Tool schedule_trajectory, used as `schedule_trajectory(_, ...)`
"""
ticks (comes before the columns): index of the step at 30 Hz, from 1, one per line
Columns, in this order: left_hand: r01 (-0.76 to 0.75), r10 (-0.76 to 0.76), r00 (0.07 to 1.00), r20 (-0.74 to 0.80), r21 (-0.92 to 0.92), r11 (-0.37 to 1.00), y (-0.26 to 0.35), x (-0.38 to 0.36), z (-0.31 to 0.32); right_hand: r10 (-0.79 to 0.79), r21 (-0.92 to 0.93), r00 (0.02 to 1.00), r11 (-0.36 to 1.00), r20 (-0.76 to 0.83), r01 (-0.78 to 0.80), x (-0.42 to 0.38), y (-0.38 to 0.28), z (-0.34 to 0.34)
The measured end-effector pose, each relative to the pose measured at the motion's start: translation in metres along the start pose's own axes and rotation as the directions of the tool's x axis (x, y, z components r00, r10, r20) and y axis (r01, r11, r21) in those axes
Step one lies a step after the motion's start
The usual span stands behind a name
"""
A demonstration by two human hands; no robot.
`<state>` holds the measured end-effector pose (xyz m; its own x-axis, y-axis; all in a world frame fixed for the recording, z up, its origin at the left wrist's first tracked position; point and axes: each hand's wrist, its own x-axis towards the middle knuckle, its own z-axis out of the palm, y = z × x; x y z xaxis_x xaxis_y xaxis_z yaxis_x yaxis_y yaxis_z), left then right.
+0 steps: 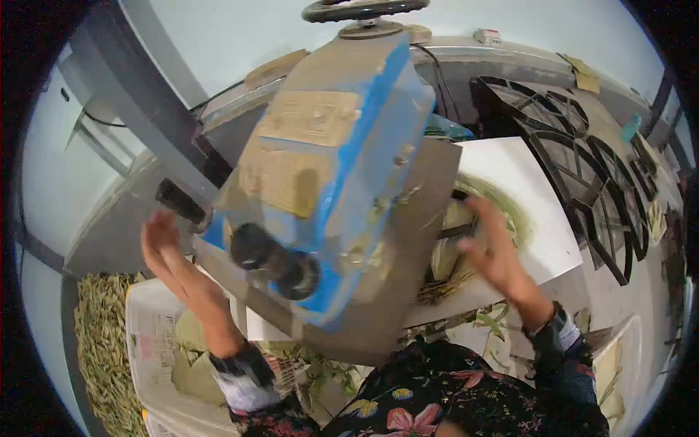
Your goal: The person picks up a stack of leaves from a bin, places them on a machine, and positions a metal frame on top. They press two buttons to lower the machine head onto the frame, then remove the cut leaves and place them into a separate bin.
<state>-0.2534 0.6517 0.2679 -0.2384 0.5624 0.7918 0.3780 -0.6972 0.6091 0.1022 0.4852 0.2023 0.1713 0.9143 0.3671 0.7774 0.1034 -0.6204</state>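
Note:
A blue press machine, patched with brown cardboard, stands in front of me, its broad plate reaching over a white board. My left hand is raised beside the black lever handle, its fingers stretched and slightly blurred; I see no grip on the handle. My right hand is over the white board, thumb and fingers apart, close to a black metal cutting frame. Green leaf pieces lie in and around that frame, partly hidden by the plate.
More black metal frames lie on the right. A white crate with green leaf pieces stands at lower left, beside a heap of leaf scraps. Another white bin is at lower right. A black handwheel tops the machine.

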Motion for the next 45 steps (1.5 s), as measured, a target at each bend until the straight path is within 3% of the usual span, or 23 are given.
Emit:
schedule_trajectory(2,0.006,0.013,0.996,0.083,-0.222,0.975,0.024,-0.034,0.011,0.079,-0.194,0.952,0.971,-0.294,-0.141,-0.012,0.083,-0.001)
schedule_trajectory(5,-0.002,0.005,0.963,0.269,-0.012,1.000,0.029,-0.049,0.020,0.293,-0.211,0.914,0.910,-0.282,-0.357,-0.011,0.110,-0.018)
schedule_trajectory(7,0.008,-0.041,0.989,0.142,0.227,0.974,0.010,-0.030,0.020,0.515,0.154,0.856,0.843,0.038,-0.515,-0.005,0.092,-0.030)
schedule_trajectory(8,-0.082,0.032,0.991,0.132,0.396,0.915,0.014,-0.037,0.024,0.521,0.157,0.853,0.840,0.033,-0.519,-0.004,0.094,-0.030)
schedule_trajectory(10,-0.215,0.069,0.932,0.356,0.390,0.895,0.041,-0.060,0.033,0.550,-0.094,0.834,0.833,0.047,-0.545,-0.004,0.101,-0.029)
schedule_trajectory(11,-0.426,0.245,0.824,0.511,0.273,0.863,0.037,-0.092,0.044,0.553,-0.098,0.832,0.831,0.046,-0.547,-0.001,0.104,-0.029)
schedule_trajectory(12,-0.332,0.119,0.614,0.780,0.118,0.936,0.051,-0.111,0.056,0.507,-0.055,0.858,0.862,0.079,-0.504,0.000,0.110,-0.028)
schedule_trajectory(13,-0.332,0.251,0.491,0.834,-0.087,0.939,0.061,-0.138,0.076,0.457,-0.013,0.882,0.889,0.112,-0.458,0.001,0.115,-0.027)
schedule_trajectory(15,-0.281,0.375,0.352,0.858,-0.285,0.916,0.071,-0.180,0.107,0.486,0.110,0.865,0.860,0.124,-0.498,0.000,0.127,-0.019)
schedule_trajectory(18,-0.303,0.378,0.259,0.889,-0.297,0.906,0.071,-0.211,0.130,0.563,0.409,0.811,0.710,0.159,-0.574,0.000,0.113,-0.018)
schedule_trajectory(19,-0.307,0.376,0.263,0.889,-0.292,0.906,0.071,-0.214,0.132,0.608,0.566,0.769,0.571,0.196,-0.596,0.000,0.105,-0.019)
schedule_trajectory(25,-0.369,0.293,0.240,0.925,-0.193,0.909,0.073,-0.215,0.126,0.536,0.615,0.844,0.673,-0.023,-0.411,0.007,0.059,-0.044)
schedule_trajectory(28,-0.213,0.305,0.340,0.889,-0.243,0.946,0.067,-0.222,0.116,0.369,0.700,0.928,0.676,-0.050,-0.231,0.016,0.010,-0.057)
schedule_trajectory(29,-0.121,0.188,0.373,0.909,-0.153,0.981,0.072,-0.216,0.103,0.316,0.741,0.948,0.645,-0.039,-0.184,0.019,-0.001,-0.058)
schedule_trajectory(30,-0.021,0.069,0.394,0.916,-0.066,0.998,0.079,-0.206,0.087,0.302,0.748,0.953,0.638,-0.021,-0.185,0.023,-0.009,-0.055)
schedule_trajectory(32,-0.119,-0.036,0.345,0.938,0.082,0.989,0.102,-0.186,0.047,0.207,0.701,0.967,0.667,0.150,-0.251,0.029,-0.016,-0.051)
schedule_trajectory(34,-0.244,-0.046,0.463,0.885,0.177,0.953,0.111,-0.193,-0.012,0.173,0.591,0.910,0.712,0.378,-0.380,0.031,0.006,-0.032)
schedule_trajectory(36,-0.321,-0.197,0.469,0.861,0.374,0.870,0.108,-0.240,-0.075,0.098,0.593,0.875,0.699,0.474,-0.399,0.032,0.037,0.003)
schedule_trajectory(38,-0.287,-0.260,0.436,0.862,0.407,0.867,0.089,-0.334,-0.162,-0.269,0.257,0.933,0.944,0.240,0.207,0.028,0.059,0.032)
schedule_trajectory(39,0.252,-0.609,0.149,0.779,0.566,0.785,0.094,-0.399,-0.214,-0.281,0.268,0.928,0.939,0.245,0.214,0.030,0.058,0.038)
schedule_trajectory(40,0.578,-0.830,-0.170,0.531,0.736,0.352,0.099,-0.462,-0.265,-0.369,0.128,0.901,0.929,0.227,0.348,0.033,0.051,0.045)
schedule_trajectory(41,0.580,-0.839,-0.160,0.520,0.737,0.347,0.093,-0.468,-0.263,-0.455,-0.015,0.864,0.883,0.213,0.469,0.036,0.047,0.053)
schedule_trajectory(45,0.672,-0.794,0.089,0.602,0.552,0.494,0.077,-0.492,-0.254,-0.353,-0.124,0.833,0.890,0.425,0.440,0.043,0.032,0.074)
